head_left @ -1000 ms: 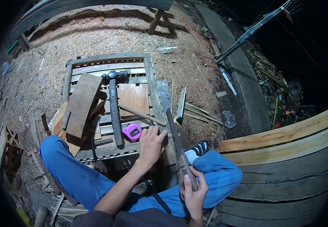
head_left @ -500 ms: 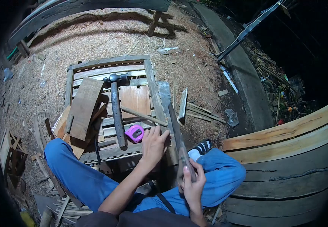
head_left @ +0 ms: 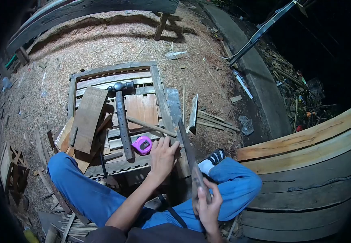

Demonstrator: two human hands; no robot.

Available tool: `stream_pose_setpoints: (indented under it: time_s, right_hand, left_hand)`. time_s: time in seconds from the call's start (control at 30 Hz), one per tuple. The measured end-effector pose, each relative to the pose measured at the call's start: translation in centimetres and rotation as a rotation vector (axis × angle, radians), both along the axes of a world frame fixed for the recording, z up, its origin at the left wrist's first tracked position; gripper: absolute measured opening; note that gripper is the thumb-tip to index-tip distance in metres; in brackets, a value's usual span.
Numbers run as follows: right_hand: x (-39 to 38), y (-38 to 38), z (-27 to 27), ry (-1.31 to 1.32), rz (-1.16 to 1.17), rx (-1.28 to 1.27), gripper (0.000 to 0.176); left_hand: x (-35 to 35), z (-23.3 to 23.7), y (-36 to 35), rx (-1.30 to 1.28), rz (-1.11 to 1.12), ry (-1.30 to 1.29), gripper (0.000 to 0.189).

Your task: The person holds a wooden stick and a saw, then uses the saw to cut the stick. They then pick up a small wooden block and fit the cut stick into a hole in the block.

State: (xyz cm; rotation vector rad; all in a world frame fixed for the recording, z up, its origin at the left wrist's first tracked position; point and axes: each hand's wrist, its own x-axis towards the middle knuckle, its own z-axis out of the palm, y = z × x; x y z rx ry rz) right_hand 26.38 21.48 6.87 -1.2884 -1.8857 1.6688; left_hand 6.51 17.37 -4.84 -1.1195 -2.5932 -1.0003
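My left hand (head_left: 164, 158) is closed at the lower right corner of a slatted wooden frame (head_left: 162, 99), pressing on the near end of a thin wooden stick (head_left: 150, 126). My right hand (head_left: 208, 202) grips the handle of a long dark blade-like tool (head_left: 188, 152), which looks like a saw or a long knife. Its blade slants up and left, just right of my left hand. A pink tape measure (head_left: 142, 145) lies beside my left hand. Left of it rests a hammer (head_left: 123, 121), its head at the far end.
Wood boards (head_left: 88, 117) are piled on the frame's left side. Several sticks (head_left: 218, 121) lie on the ground to the right. A plank bench (head_left: 305, 190) stands at the right. A long beam (head_left: 90, 12) crosses the top left. Sawdust covers the ground.
The blade in my right hand has shifted slightly, and my right hand is a little lower. The whole view has moved slightly. My left hand stays at the stick.
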Motion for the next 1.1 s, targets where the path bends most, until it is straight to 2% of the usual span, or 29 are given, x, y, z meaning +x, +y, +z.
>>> stream_pose_setpoints:
  time_s: [0.03,0.13,0.23,0.27,0.33,0.47,0.5,0.53,0.6,0.67,0.7,0.8,0.87,0.93,1.0,1.03,1.1]
  right_hand:
    - [-1.6,1.0,-1.6,0.053,0.095,0.274,0.032]
    - [-1.7,1.3,-2.9,0.046,0.123,0.346,0.033]
    - [1.6,-0.4,-0.3,0.050,0.003,0.011,0.036]
    - [1.1,-0.1,-0.6,0.049,0.006,0.015,0.036]
    - [-0.5,0.4,-2.0,0.063,0.076,0.235,0.036]
    - [-1.3,1.5,-3.3,0.054,0.130,0.321,0.035]
    - [-0.3,0.7,-1.6,0.067,0.134,0.336,0.034]
    - [1.1,0.2,-0.8,0.081,0.021,0.038,0.032]
    - [1.1,0.2,-0.4,0.053,0.009,0.068,0.032]
    - [-1.0,1.8,-4.0,0.073,0.121,0.371,0.033]
    - [-2.9,2.0,-4.0,0.097,0.100,0.349,0.034]
    - [-0.9,1.1,-3.5,0.084,0.094,0.274,0.034]
    - [1.4,-0.3,-0.4,0.063,0.028,0.046,0.034]
    - [1.5,-0.2,-0.6,0.035,-0.009,0.034,0.034]
    - [-0.6,1.1,-3.1,0.094,0.092,0.248,0.035]
    - [-2.6,1.5,-2.5,0.069,0.112,0.311,0.035]
    - [-2.1,1.2,-2.8,0.100,0.090,0.249,0.036]
  left_hand:
    - [-0.1,0.0,0.0,0.035,0.002,0.012,0.036]
    - [0.0,0.4,0.1,0.073,0.020,0.023,0.035]
    - [0.0,0.3,0.3,0.054,0.037,0.002,0.034]
    - [-0.1,-0.2,0.6,0.070,0.039,0.035,0.034]
    - [0.1,-0.6,0.2,0.075,0.027,0.060,0.033]
    - [0.0,0.6,0.1,0.100,0.016,0.048,0.030]
    - [0.2,0.4,0.1,0.106,0.026,0.049,0.029]
    - [0.1,0.3,0.2,0.114,0.044,0.049,0.029]
    - [-0.2,0.1,0.5,0.111,0.043,0.061,0.030]
    - [0.1,-0.2,0.4,0.092,0.019,0.064,0.031]
    - [0.2,-0.2,0.5,0.097,0.032,0.062,0.031]
    - [0.6,0.1,0.1,0.092,0.047,0.055,0.030]
    - [0.3,-0.2,0.5,0.091,0.072,0.077,0.031]
    - [0.1,-0.3,0.5,0.088,0.059,0.086,0.032]
    - [0.1,-0.3,0.4,0.077,0.031,0.095,0.034]
    - [0.1,-0.1,0.4,0.086,0.029,0.075,0.033]
    - [0.3,0.6,0.1,0.074,0.024,0.033,0.030]
